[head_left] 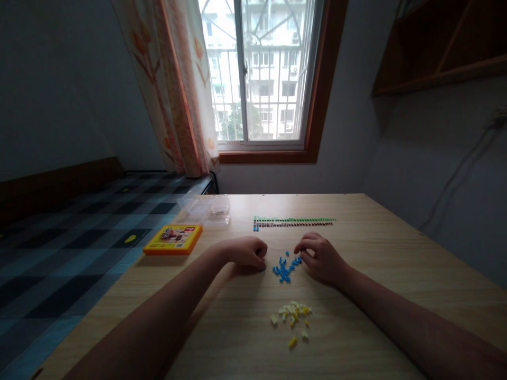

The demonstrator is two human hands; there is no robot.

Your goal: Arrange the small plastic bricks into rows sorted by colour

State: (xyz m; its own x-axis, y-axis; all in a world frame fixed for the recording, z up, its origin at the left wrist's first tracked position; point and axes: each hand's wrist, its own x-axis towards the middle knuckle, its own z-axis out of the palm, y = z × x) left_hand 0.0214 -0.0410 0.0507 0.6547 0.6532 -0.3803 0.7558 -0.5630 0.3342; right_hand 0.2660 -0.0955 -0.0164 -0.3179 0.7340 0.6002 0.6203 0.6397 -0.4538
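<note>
A loose pile of small blue toy bricks (282, 272) lies on the table between my hands. My left hand (247, 252) rests just left of the pile, its fingers curled in; whatever they may hold is hidden. At the pile's right edge, my right hand (321, 258) has its fingers bent together, the tips close to a few blue bricks. I cannot make out what is between them. Farther back, small green bricks (295, 219) and brown bricks (293, 225) stand in long rows. A couple of blue bricks (255, 229) sit at the left end of these rows.
Nearer to me lies a pile of yellow and pale cream bricks (293, 312). On the left are an orange-yellow box (173, 239) and clear plastic trays (208, 210). The wooden table (380, 295) adjoins a bed with a checked cover (79, 232). A window is ahead.
</note>
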